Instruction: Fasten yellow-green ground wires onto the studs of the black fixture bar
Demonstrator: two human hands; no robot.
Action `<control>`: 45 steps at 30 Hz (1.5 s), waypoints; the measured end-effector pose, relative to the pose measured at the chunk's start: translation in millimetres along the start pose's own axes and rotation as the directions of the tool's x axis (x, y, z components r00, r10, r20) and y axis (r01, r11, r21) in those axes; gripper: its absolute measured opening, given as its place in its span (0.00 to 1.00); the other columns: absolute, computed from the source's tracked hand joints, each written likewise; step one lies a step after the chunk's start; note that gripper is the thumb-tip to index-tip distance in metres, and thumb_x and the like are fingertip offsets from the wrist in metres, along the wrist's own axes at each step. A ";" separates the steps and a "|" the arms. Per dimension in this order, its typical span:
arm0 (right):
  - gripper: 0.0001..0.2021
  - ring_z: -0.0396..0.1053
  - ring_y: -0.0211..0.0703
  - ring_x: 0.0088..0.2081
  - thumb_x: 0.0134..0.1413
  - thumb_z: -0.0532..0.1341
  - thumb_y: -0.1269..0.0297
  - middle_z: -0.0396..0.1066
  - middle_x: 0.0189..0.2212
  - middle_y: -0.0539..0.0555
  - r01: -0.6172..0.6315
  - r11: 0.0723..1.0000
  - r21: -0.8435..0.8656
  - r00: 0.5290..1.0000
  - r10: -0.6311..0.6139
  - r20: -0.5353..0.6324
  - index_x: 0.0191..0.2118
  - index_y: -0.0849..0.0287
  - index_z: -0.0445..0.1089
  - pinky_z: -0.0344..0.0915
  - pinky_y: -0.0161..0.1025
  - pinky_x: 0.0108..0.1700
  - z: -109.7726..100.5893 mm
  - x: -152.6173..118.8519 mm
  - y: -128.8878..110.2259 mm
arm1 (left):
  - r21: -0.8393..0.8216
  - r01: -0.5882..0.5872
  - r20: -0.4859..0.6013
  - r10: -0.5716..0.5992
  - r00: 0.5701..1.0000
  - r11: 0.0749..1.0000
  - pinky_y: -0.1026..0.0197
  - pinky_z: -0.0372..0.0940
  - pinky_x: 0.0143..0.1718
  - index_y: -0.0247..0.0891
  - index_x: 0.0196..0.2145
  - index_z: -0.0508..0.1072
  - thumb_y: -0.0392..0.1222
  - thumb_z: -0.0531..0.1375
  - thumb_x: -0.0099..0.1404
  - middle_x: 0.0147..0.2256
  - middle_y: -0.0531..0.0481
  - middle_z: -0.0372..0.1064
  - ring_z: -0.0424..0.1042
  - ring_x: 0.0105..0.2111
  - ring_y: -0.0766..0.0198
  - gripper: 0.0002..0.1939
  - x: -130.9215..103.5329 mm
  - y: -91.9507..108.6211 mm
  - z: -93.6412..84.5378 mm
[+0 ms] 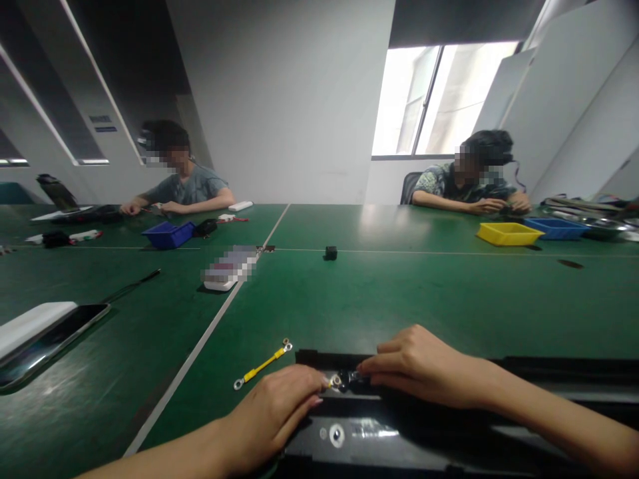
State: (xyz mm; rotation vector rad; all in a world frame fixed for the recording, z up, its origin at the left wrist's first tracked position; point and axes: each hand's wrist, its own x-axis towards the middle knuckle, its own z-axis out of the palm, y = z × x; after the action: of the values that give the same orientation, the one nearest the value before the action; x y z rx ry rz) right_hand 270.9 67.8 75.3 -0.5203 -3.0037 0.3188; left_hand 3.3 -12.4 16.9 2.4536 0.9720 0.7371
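Note:
In front of me lies a long black housing [364, 422] with raised side walls. My left hand [282, 402] rests over its left end, fingers closed at a ring terminal [335, 381] that shows a bit of yellow. The rest of that wire is hidden under the hand. From the right, my right hand [419, 366] reaches into the channel. Its fingertips are pinched by a small dark, shiny part [352, 376] beside the terminal; what they grip is hidden. A yellow wire with ring terminals [264, 364] lies on the table just beyond my left hand.
On the green table [399, 299] are a small black cube [330, 253], a white device [224, 276] and a phone [54, 339]. Blue [168, 234] and yellow bins [509, 234] stand farther back. Two people [184, 183] sit working across the table.

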 end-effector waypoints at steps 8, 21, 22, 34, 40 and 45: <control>0.13 0.71 0.37 0.28 0.66 0.51 0.62 0.76 0.31 0.51 0.001 0.999 -0.047 1.000 -0.002 -0.024 0.48 0.56 0.71 0.55 0.34 0.29 0.9 0.8 -2.4 | 0.045 -0.032 -0.036 0.034 0.999 0.998 0.59 0.67 0.48 0.36 0.49 0.66 0.35 0.47 0.72 0.44 0.44 0.71 0.71 0.44 0.58 0.12 1.0 2.6 0.5; 0.13 0.70 0.37 0.27 0.66 0.51 0.63 0.76 0.31 0.51 -0.003 0.993 -0.114 1.000 0.001 -0.015 0.48 0.56 0.70 0.54 0.35 0.28 4.6 0.0 -4.5 | 0.045 -0.034 -0.036 0.036 0.999 0.998 0.59 0.66 0.49 0.37 0.49 0.65 0.35 0.47 0.73 0.44 0.44 0.71 0.71 0.45 0.58 0.12 1.9 2.4 -0.6; 0.13 0.70 0.37 0.27 0.66 0.51 0.63 0.76 0.31 0.51 -0.003 0.993 -0.117 1.000 0.000 -0.024 0.48 0.56 0.70 0.54 0.35 0.28 5.3 -0.3 -4.7 | 0.047 -0.037 -0.038 0.039 0.998 0.998 0.59 0.66 0.49 0.37 0.49 0.65 0.35 0.47 0.73 0.44 0.44 0.71 0.71 0.45 0.58 0.12 2.0 2.6 -0.5; 0.12 0.69 0.36 0.26 0.65 0.52 0.63 0.75 0.30 0.50 0.004 0.990 -0.138 0.998 -0.014 -0.068 0.48 0.56 0.71 0.53 0.36 0.28 10.2 -1.9 -5.0 | 0.041 -0.036 -0.031 0.037 0.999 0.999 0.58 0.66 0.49 0.35 0.49 0.66 0.36 0.47 0.73 0.43 0.43 0.71 0.71 0.44 0.58 0.12 3.0 3.5 -1.5; 0.12 0.68 0.36 0.25 0.66 0.52 0.64 0.75 0.30 0.50 0.006 0.986 -0.165 0.999 -0.015 -0.052 0.48 0.56 0.70 0.51 0.37 0.27 10.3 -1.3 -6.4 | 0.040 -0.049 -0.033 0.051 0.998 0.998 0.58 0.66 0.50 0.36 0.50 0.65 0.35 0.47 0.73 0.44 0.43 0.71 0.71 0.45 0.58 0.13 2.0 2.8 -0.4; 0.13 0.69 0.36 0.25 0.66 0.51 0.63 0.75 0.30 0.51 0.005 0.984 -0.180 0.999 -0.011 -0.036 0.48 0.56 0.70 0.51 0.37 0.27 9.2 -1.1 -7.5 | 0.034 -0.037 -0.034 0.038 0.999 0.999 0.59 0.66 0.49 0.37 0.50 0.65 0.35 0.47 0.73 0.44 0.44 0.71 0.71 0.45 0.59 0.12 2.0 2.5 -0.6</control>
State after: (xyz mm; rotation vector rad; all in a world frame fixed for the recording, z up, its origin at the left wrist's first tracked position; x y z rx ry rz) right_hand 268.4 58.8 67.9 -0.5214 -3.0144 0.0357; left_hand 5.4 -12.5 19.4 2.5019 0.9614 0.7845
